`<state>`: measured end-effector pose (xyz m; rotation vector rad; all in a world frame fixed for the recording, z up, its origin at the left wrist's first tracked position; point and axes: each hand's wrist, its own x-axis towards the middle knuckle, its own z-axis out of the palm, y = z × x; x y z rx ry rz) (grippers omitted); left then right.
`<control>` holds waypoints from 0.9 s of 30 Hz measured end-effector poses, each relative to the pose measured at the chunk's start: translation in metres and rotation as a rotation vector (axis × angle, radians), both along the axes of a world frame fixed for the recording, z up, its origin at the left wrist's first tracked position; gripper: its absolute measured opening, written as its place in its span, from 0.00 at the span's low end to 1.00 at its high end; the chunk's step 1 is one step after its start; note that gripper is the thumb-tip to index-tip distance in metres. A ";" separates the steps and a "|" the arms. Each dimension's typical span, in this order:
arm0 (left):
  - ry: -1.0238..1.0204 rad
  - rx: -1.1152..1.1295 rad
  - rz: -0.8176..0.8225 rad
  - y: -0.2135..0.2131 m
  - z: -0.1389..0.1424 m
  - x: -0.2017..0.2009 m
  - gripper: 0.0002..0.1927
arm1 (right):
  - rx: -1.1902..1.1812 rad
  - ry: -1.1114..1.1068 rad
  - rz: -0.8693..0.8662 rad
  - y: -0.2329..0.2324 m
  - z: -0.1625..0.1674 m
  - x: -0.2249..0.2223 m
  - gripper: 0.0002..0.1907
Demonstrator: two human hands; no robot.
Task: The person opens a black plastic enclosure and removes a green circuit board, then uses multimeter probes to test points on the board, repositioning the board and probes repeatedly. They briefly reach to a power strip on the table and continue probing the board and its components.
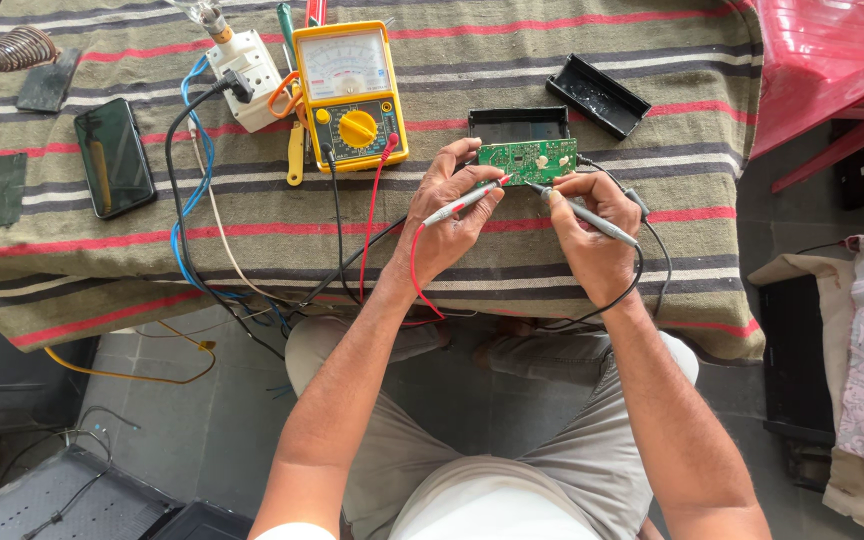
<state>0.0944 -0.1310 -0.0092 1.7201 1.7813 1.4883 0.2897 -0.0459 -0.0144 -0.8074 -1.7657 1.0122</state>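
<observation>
Two probes on circuit board (528, 160), black case (518, 124) behind

A circuit board (528, 160) lies on the surface (572, 265) between the left hand (449, 215) and right hand (592, 235), each holding a probe. A multimeter (349, 92) sits behind and left; a phone (114, 157) farther left; a case half (597, 95) behind right.
</observation>
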 end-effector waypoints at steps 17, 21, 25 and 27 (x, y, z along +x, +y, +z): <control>0.152 -0.018 0.025 -0.002 -0.004 0.002 0.15 | -0.100 0.055 0.042 0.001 0.000 0.000 0.05; 0.218 -0.013 0.028 -0.001 -0.007 0.002 0.16 | -0.121 0.088 0.061 0.003 0.001 0.001 0.06; 0.256 -0.015 0.022 0.000 -0.011 0.002 0.17 | -0.144 0.088 0.093 0.003 0.002 0.002 0.07; 0.290 -0.011 0.024 0.001 -0.012 0.003 0.17 | -0.149 0.065 0.095 0.003 0.004 0.003 0.08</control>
